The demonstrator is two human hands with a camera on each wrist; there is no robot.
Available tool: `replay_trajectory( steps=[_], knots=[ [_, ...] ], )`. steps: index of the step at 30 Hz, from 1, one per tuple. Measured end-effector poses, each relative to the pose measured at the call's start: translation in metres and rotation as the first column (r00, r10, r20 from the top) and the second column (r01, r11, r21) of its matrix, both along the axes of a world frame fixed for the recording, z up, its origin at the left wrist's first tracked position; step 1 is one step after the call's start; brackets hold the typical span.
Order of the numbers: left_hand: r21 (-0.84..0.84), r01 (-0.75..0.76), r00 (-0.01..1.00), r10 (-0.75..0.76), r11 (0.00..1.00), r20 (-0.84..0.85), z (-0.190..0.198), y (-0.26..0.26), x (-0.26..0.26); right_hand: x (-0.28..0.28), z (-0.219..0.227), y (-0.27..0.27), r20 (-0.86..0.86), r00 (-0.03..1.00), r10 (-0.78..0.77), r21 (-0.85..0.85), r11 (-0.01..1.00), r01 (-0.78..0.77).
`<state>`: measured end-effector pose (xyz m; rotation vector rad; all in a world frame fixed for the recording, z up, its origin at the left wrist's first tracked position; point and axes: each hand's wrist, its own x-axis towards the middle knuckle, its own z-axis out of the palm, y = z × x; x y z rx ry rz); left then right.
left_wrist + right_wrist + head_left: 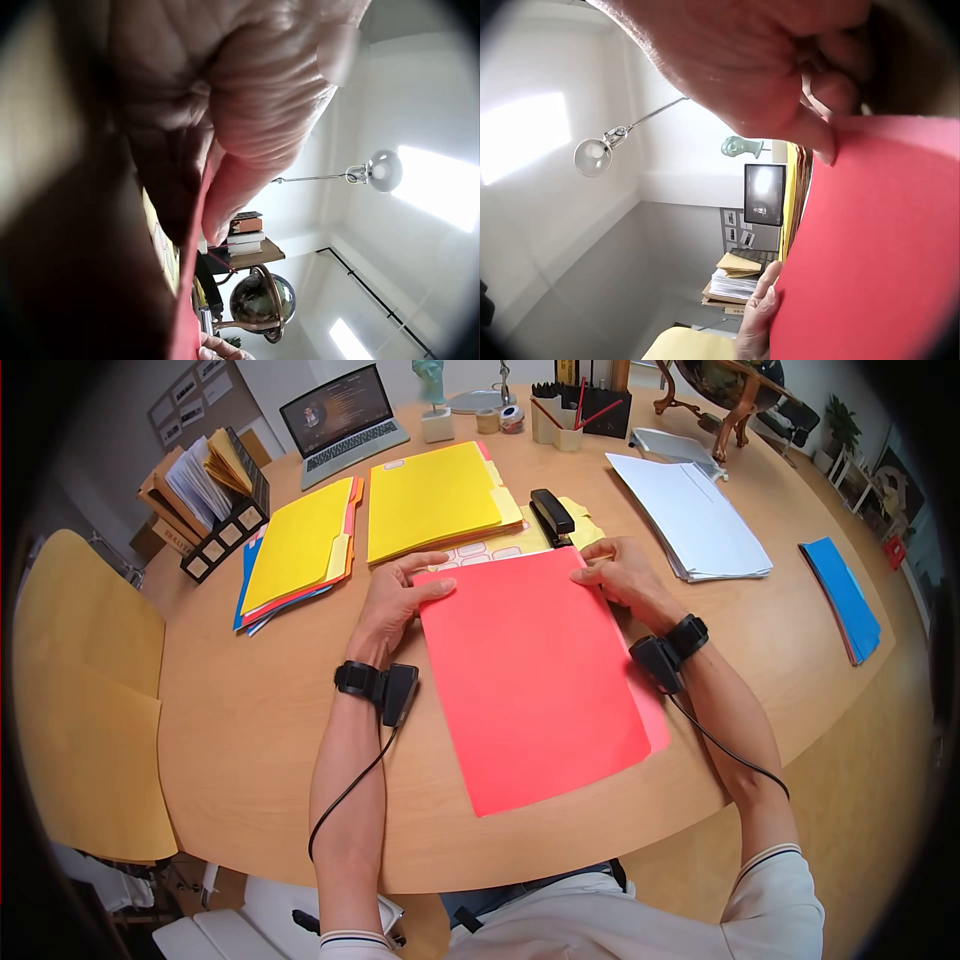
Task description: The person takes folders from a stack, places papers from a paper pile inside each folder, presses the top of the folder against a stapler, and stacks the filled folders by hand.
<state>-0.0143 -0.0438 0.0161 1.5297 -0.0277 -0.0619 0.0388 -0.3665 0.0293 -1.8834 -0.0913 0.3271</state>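
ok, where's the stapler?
Head view, slightly right of centre: the black stapler sits just beyond the red folder, between the yellow folder stack and the white papers.

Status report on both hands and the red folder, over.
Left hand pinching near far left corner. Right hand likewise, far right. Red folder held between. Black stapler just beyond far edge.

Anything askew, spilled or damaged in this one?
Nothing looks spilled or damaged. Two piles are just untidy: the left yellow stack has blue and orange edges jutting unevenly, and the white papers aren't squared at the lower edge. The red folder, pinched by the left hand and right hand, looks intact.
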Motion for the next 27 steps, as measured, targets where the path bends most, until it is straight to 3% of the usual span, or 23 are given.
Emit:
replay_trajectory(
  steps=[2, 6, 8, 10, 13, 15, 18, 27],
  knots=[
    [-0.017, 0.009, 1.000, -0.009, 1.000, 0.006, 0.000, 0.000, 0.000, -0.002, 0.002, -0.001, 0.077, 0.992, -0.102, 0.004, 0.995, 0.102],
    [-0.004, -0.030, 0.999, 0.030, 1.000, 0.045, -0.001, -0.003, 0.000, 0.020, -0.022, -0.007, 0.231, 0.966, -0.119, -0.043, 0.990, 0.132],
    [0.012, -0.055, 0.996, 0.054, 0.998, 0.074, -0.006, -0.003, 0.003, 0.020, -0.025, -0.007, 0.446, 0.894, -0.047, -0.094, 0.991, 0.099],
    [0.222, -0.211, 0.973, 0.183, 0.952, 0.137, -0.012, -0.003, 0.008, 0.018, -0.023, -0.003, 0.470, 0.883, -0.013, -0.140, 0.986, 0.089],
    [0.293, -0.279, 0.950, 0.219, 0.915, 0.222, -0.016, -0.003, 0.010, 0.009, -0.012, 0.006, 0.506, 0.861, 0.050, -0.263, 0.960, 0.099],
    [0.306, -0.284, 0.946, 0.212, 0.909, 0.246, -0.025, 0.002, 0.015, 0.009, -0.010, 0.008, 0.522, 0.834, 0.178, -0.454, 0.886, 0.095],
    [0.344, -0.297, 0.936, 0.201, 0.891, 0.288, -0.033, 0.007, 0.021, 0.007, -0.006, 0.010, 0.520, 0.829, 0.207, -0.523, 0.844, 0.118],
    [0.448, -0.386, 0.906, 0.239, 0.806, 0.350, -0.032, 0.002, 0.025, 0.006, -0.007, 0.009, 0.531, 0.825, 0.194, -0.497, 0.860, 0.118]
  ],
)
